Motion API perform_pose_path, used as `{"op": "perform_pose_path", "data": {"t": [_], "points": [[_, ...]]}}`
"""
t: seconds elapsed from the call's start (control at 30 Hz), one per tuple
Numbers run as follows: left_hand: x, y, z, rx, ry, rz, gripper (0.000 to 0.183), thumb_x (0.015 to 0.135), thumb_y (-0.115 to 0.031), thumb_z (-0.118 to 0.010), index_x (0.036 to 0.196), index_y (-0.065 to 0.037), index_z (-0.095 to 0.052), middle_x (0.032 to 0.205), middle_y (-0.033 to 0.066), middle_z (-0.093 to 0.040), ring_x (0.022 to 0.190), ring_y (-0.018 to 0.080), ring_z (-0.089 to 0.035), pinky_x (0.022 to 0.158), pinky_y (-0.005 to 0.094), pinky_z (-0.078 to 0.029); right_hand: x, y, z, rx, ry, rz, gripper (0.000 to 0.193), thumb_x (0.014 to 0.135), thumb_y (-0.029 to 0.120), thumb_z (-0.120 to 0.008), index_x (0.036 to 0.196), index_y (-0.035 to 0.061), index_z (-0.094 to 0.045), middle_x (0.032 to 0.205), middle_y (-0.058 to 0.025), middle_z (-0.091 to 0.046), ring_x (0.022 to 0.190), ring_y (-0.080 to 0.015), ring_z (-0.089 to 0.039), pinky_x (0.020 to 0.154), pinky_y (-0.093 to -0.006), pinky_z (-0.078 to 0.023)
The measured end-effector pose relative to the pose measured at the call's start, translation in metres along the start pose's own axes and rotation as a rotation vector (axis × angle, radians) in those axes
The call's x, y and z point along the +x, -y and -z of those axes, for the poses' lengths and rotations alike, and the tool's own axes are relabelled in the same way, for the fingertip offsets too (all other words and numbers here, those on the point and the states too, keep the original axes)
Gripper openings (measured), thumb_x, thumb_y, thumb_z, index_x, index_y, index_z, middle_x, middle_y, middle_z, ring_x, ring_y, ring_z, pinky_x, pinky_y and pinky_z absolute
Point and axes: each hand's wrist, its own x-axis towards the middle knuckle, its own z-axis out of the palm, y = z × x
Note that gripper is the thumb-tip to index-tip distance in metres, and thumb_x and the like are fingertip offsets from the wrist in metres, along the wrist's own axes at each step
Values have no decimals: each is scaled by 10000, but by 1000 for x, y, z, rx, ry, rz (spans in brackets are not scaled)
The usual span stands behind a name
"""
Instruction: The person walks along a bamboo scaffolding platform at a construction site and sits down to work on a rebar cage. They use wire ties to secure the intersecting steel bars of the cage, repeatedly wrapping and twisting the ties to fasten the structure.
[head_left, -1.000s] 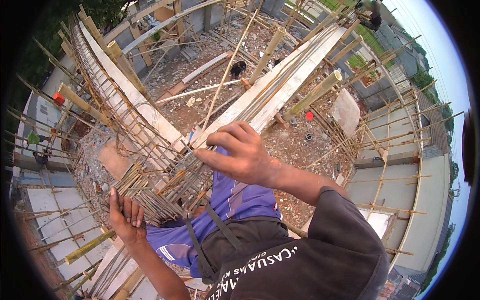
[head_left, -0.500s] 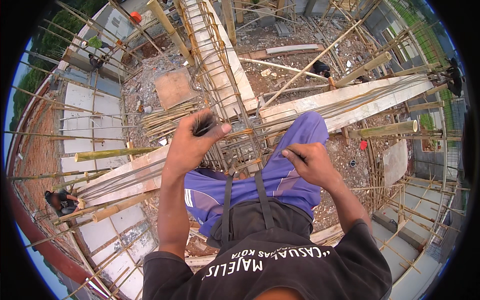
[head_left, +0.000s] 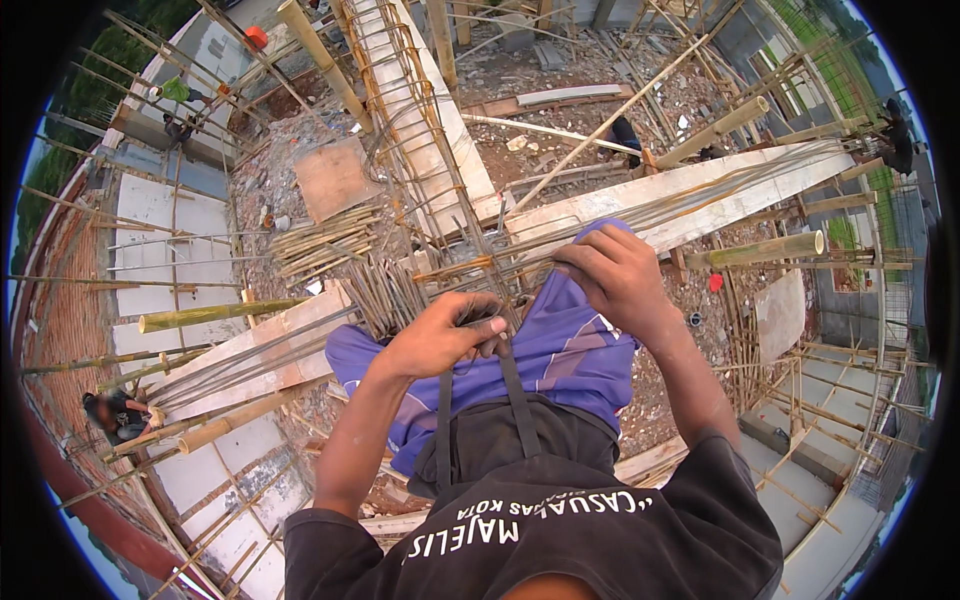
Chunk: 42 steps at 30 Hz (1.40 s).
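I sit astride a crossing of steel reinforcing bars [head_left: 490, 262], over my purple trousers [head_left: 560, 345]. My left hand [head_left: 450, 332] is low over my lap, close to the hanging dark strap [head_left: 508, 385]. Its fingers are curled with the thumb pressed against them; what they hold, if anything, is hidden. Above my right knee, my right hand [head_left: 615, 280] has its fingers bent downward and drawn together, beside the bars. Nothing can be made out in it. A bundle of thin grey rods [head_left: 385, 297] stands next to my left knee.
Pale formwork boards run left [head_left: 255, 352], right [head_left: 690, 215] and ahead [head_left: 432, 160], with a rebar cage [head_left: 405, 85] along the far one. Bamboo poles [head_left: 765, 250] stick out around me. Rubble ground [head_left: 560, 150] lies below. Another person [head_left: 120, 415] is at the left board's end.
My left hand has come down and right, toward my lap, its fingers curling in. My right hand has moved up to the knee. The rod bundle beside my left knee now shows more fully.
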Motion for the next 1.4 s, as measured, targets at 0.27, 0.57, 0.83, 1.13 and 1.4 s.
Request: {"op": "perform_pose_path", "data": {"t": [0.27,0.57,0.83,1.13,1.4], "points": [[-15,-31,12,379,-271,-117,199,963,-142,-701,1006,50,-726,771,41,-694,695,103,-609,638,288,-493,-29,28,-17,164,601,-150,131,908,190,-654,909,74,-591,760,-120,-662,665,-347,-671,552,-443,-484],[-48,-13,24,428,190,-381,243,863,-50,-763,1100,4,-762,929,156,-775,789,224,-750,711,325,-558,5,20,27,-103,83,403,312,764,220,-707,1066,147,-718,732,52,-440,667,-129,-481,524,-297,-409],[-70,-39,47,631,-49,-518,225,752,24,-757,975,2,-767,846,151,-761,745,275,-760,659,336,-583,-41,77,-12,826,674,-111,286,1024,313,-618,1072,42,-697,715,-55,-615,624,-221,-644,596,-407,-503],[-79,-39,44,681,-124,-517,168,793,2,-733,958,11,-756,806,138,-754,702,225,-743,638,317,-562,-43,72,8,1069,618,-433,313,1047,299,-579,1094,-1,-657,764,-99,-621,718,-209,-641,638,-353,-489],[-93,-15,65,84,-330,-57,182,885,-137,-772,904,43,-754,599,25,-587,496,87,-519,499,263,-421,-25,34,15,106,148,72,270,758,67,-806,995,33,-680,871,-71,-643,726,-252,-621,639,-374,-510]]}}
